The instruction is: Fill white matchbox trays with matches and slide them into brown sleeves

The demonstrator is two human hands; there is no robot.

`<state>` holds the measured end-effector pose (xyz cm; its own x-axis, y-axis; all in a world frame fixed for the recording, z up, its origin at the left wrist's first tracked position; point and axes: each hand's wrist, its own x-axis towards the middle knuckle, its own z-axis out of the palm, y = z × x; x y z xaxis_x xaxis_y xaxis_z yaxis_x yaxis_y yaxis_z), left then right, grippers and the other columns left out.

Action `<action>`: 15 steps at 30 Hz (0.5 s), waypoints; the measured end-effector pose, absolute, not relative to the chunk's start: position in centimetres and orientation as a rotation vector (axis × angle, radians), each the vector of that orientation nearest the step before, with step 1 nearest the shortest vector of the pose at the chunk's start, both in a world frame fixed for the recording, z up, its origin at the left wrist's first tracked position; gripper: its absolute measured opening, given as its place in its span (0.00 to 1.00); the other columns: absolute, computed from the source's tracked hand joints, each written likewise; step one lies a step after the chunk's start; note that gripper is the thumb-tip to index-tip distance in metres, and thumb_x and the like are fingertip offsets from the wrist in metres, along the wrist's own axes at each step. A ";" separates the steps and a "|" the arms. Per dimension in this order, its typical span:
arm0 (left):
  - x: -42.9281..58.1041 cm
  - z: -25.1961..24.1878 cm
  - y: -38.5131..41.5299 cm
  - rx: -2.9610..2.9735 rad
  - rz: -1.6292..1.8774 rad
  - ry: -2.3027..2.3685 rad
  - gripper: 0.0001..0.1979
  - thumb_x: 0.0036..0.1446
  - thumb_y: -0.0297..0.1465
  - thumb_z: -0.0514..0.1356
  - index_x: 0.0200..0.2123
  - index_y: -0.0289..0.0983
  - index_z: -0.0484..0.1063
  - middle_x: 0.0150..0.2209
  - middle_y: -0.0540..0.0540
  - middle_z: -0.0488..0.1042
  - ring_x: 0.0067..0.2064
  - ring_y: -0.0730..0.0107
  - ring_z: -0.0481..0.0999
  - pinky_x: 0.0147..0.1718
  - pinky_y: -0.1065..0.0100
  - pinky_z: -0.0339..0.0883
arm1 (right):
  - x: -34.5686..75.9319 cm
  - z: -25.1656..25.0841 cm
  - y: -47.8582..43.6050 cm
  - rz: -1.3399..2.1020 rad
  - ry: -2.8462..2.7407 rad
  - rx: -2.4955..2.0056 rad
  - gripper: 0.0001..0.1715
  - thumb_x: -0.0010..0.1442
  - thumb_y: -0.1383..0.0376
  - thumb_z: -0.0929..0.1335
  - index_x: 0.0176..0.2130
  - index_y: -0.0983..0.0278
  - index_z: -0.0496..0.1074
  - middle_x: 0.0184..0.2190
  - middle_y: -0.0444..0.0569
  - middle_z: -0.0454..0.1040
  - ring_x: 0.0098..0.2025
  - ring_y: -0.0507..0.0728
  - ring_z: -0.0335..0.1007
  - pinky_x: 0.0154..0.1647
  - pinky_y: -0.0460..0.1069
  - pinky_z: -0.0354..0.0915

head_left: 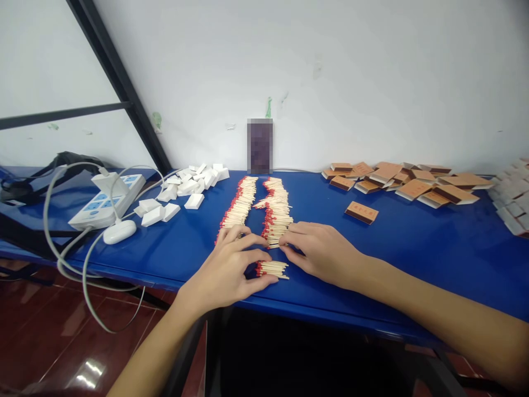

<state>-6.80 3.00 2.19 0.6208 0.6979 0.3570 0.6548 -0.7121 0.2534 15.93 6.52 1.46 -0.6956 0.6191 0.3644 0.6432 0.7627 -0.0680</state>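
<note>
My left hand [235,267] curves over a small bunch of matches [275,269] near the table's front edge, thumb on the near side and index finger on the far side. Its other fingers reach towards the row above. My right hand [322,251] has thumb and index finger closed at the near right end of the right row of matches [276,212]; part of what they grip is hidden. The left row of matches [242,201] runs alongside, its near end partly behind my left hand. All the match heads are red and point left.
White matchbox trays [194,184] lie piled at the back left, beside a power strip [107,201] with looping white cables. Orange matchbox sleeves [413,179] are heaped at the back right, with one sleeve [361,212] apart. Stacked boxes [514,198] stand far right. A pixelated dark rectangle [260,146] leans against the wall.
</note>
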 end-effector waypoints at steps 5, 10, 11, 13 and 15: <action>-6.8 2.1 3.1 2.738 0.677 1.140 0.11 0.58 0.42 0.66 0.40 0.42 0.79 0.51 0.48 0.75 0.54 0.58 0.65 0.54 0.56 0.58 | 15.9 1.5 6.3 0.049 -2.585 -0.973 0.08 0.63 0.70 0.65 0.33 0.64 0.73 0.30 0.45 0.76 0.33 0.54 0.69 0.34 0.50 0.55; -6.9 2.0 3.2 2.760 0.675 1.104 0.12 0.59 0.42 0.66 0.41 0.41 0.79 0.49 0.48 0.77 0.54 0.58 0.66 0.54 0.55 0.59 | 15.7 1.5 6.1 0.082 -2.556 -1.029 0.06 0.61 0.70 0.67 0.32 0.63 0.72 0.30 0.43 0.76 0.33 0.53 0.69 0.36 0.50 0.53; -6.9 2.0 3.2 2.764 0.671 1.100 0.12 0.59 0.42 0.66 0.41 0.41 0.79 0.49 0.48 0.77 0.54 0.58 0.66 0.55 0.54 0.59 | 15.7 1.5 6.2 0.085 -2.553 -1.034 0.06 0.61 0.70 0.67 0.31 0.63 0.71 0.30 0.43 0.76 0.33 0.53 0.69 0.36 0.50 0.52; -6.9 2.0 3.2 2.771 0.670 1.099 0.12 0.59 0.42 0.66 0.41 0.41 0.79 0.50 0.48 0.78 0.55 0.57 0.66 0.55 0.54 0.59 | 15.6 1.6 6.2 0.090 -2.554 -1.034 0.06 0.62 0.69 0.67 0.32 0.63 0.72 0.31 0.43 0.77 0.33 0.53 0.69 0.36 0.50 0.52; -6.9 2.1 3.1 2.773 0.672 1.103 0.12 0.59 0.42 0.66 0.41 0.41 0.79 0.50 0.48 0.78 0.55 0.57 0.66 0.55 0.54 0.59 | 15.6 1.6 6.1 0.098 -2.560 -1.018 0.06 0.62 0.69 0.67 0.32 0.63 0.72 0.31 0.44 0.77 0.33 0.53 0.69 0.37 0.50 0.52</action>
<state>-6.94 3.15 2.06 0.6441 0.6706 0.3680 0.6344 -0.7371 0.2330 15.63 6.12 1.63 -0.6643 0.6739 0.3235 0.6472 0.7350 -0.2022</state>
